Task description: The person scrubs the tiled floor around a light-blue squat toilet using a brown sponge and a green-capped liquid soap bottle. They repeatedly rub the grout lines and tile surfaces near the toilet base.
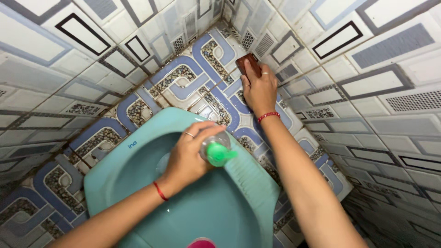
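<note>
Teal floor toilet (138,183) seen closest, below both arms. Clear bottle (216,148) with green cap held above it, left hand (186,158) fingers wrapped round. Light, likely slippery; best gripped round middle. Brown scrub block (248,64) pressed on floor tiles (183,76) near corner by right hand (259,89), fingers flat on top. Stiff, easily held.

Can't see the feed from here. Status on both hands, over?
Left hand gripping clear bottle with green cap over teal squat pan. Right hand pressing brown scrub brush on patterned floor tiles near corner. Nothing in the way.

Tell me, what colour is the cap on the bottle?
Bright green. The cap sits on the clear bottle in the left hand, seen in the head view.
</note>
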